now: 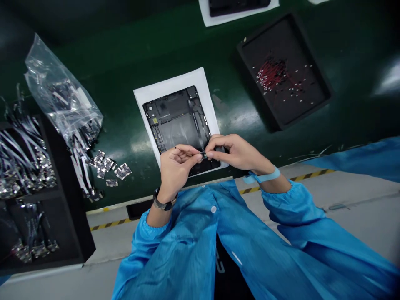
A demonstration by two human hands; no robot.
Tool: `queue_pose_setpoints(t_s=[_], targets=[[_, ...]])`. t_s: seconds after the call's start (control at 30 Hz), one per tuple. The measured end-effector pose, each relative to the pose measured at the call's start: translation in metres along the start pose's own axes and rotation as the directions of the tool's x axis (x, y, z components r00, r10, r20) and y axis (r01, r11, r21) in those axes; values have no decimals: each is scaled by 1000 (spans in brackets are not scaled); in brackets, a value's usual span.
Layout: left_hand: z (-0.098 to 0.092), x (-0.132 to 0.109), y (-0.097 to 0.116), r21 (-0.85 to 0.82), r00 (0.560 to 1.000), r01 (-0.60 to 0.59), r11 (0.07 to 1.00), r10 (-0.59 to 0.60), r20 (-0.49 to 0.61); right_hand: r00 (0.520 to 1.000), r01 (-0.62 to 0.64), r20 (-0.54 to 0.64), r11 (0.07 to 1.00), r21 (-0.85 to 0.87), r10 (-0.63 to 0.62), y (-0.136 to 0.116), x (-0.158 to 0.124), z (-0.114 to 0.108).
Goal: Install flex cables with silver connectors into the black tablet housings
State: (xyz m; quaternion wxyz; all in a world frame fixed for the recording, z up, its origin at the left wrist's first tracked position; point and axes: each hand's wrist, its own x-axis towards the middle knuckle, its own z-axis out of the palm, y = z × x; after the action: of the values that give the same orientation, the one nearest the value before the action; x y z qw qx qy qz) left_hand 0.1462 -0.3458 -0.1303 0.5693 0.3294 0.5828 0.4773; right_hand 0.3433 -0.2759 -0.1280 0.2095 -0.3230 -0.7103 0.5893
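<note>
An opened tablet housing [176, 129], black inside, lies on a white sheet [168, 83] on the green table. A dark flat ribbon cable [196, 125] runs down the housing's right part toward my fingertips. There, over the near edge of the housing, both hands meet at a small circuit board [203, 155], mostly covered by the fingers. My left hand [178, 166] pinches its left side between thumb and forefinger. From the right, my right hand [233, 151] is closed on the same piece with thumb and forefinger. Whether the board touches the housing is hidden.
Left of the sheet lie several loose small boards [109, 164] and a clear plastic bag [67, 96] of cabled parts. A black divided bin [67, 208] holds more. At right, a black tray [308, 50] contains red wires [271, 75]. Another dark device [237, 6] is at the back.
</note>
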Motion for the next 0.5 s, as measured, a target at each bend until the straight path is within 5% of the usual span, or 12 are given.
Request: queue_pose_setpoints(t_s=[0.5], targets=[[7, -9, 3, 11, 998, -38, 999, 38, -50, 997, -30, 80, 998, 63, 25, -4, 4, -6]])
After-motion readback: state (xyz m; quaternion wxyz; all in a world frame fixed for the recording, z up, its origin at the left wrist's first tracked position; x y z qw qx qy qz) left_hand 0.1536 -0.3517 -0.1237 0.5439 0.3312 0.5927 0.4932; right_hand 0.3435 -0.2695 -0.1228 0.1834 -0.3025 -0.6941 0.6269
